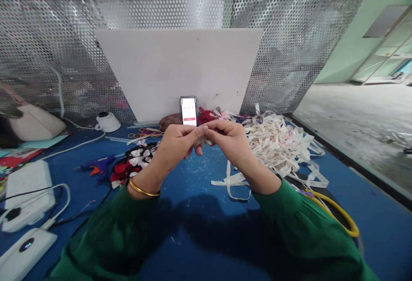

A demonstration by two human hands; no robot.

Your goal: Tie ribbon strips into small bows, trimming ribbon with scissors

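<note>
My left hand (180,141) and my right hand (229,138) meet over the middle of the blue table, thumbs and fingertips pinched together. Between them is a small pale ribbon piece (207,142), mostly hidden by the fingers. To the right of my right hand lies a big tangled heap of cream ribbon strips (280,143). A few loose white strips (230,182) lie below that hand. Left of my left hand is a pile of red, black and white fabric bows (137,160). Red and pink bows (206,115) lie just behind the hands.
A blue glue gun (99,166) and white power strips (30,188) lie at left. A lit phone (189,112) leans near a white board (183,70), with perforated metal sheeting (289,49) behind. A yellow looped handle (341,212) lies at right, near the table edge.
</note>
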